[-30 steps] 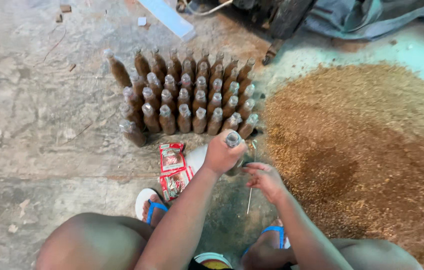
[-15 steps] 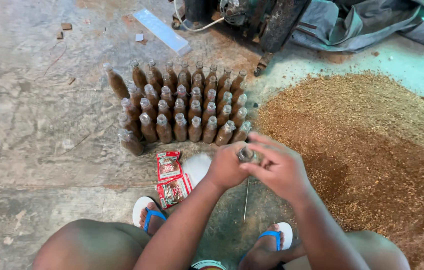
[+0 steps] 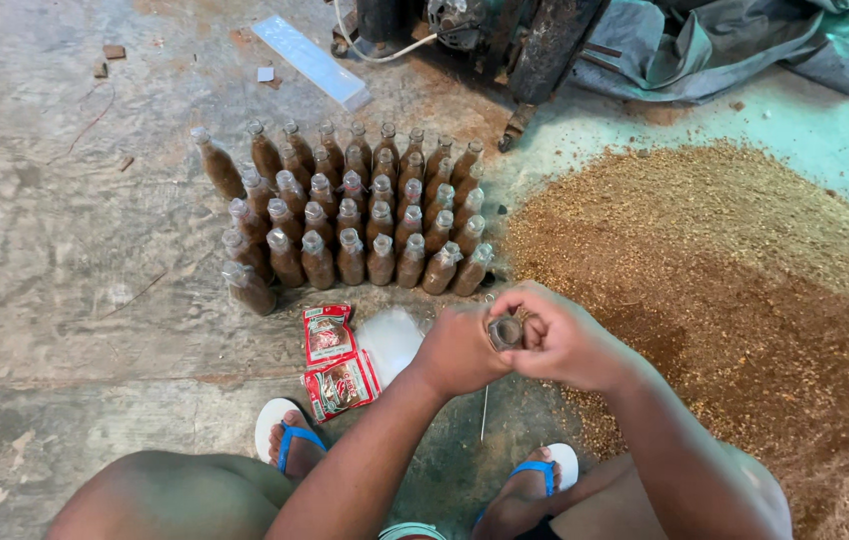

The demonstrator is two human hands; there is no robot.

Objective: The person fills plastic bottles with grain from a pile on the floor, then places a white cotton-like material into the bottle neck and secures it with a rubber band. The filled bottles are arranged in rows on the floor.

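Both hands, left hand (image 3: 460, 350) and right hand (image 3: 565, 340), grip clamped around one small bottle (image 3: 506, 332) between them.

A second ago the right hand (image 3: 570, 345) hung apart at 4 o'clock of the left hand (image 3: 460, 350), which alone held the small bottle (image 3: 507, 332). Now both hands meet around the bottle, right fingers over its mouth. The pair sits lower, further from the rows of filled bottles (image 3: 355, 215) at 11 o'clock.
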